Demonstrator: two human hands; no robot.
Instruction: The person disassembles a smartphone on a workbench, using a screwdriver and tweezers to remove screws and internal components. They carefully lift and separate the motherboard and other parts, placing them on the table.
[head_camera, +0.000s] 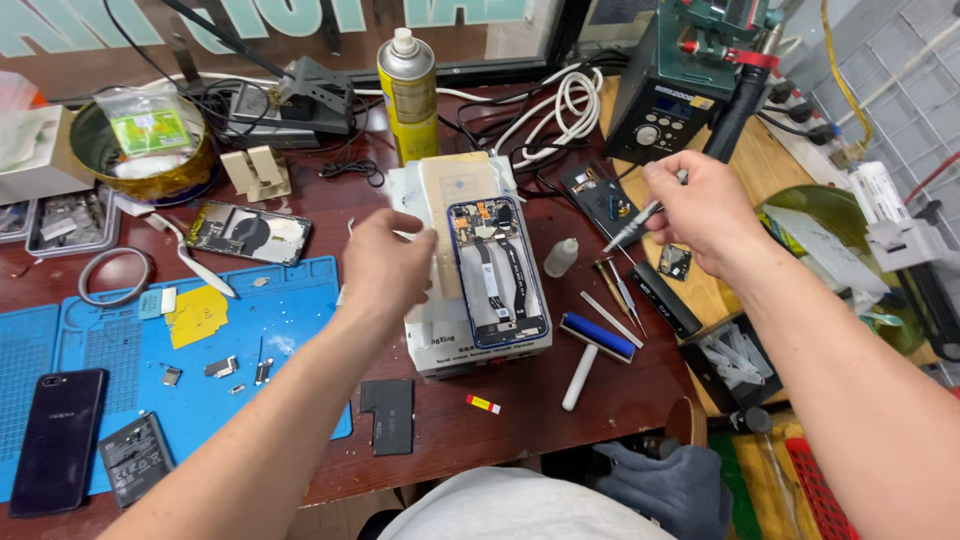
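Your opened phone (497, 272) lies on a box (440, 345) mid-table. Left of it sits the mat (290, 310), with another phone (57, 440) and a battery (135, 458) at its near left end. Far of the box stands a spray can (408, 95). Right of the box lie a roller (590, 350) and a small bottle (561, 258). The station (668, 100) stands far right.

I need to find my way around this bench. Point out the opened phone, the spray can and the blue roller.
opened phone (497, 275): head view, on its exposed middle.
spray can (408, 95): head view, on the yellow body.
blue roller (597, 336): head view, on the blue drum.
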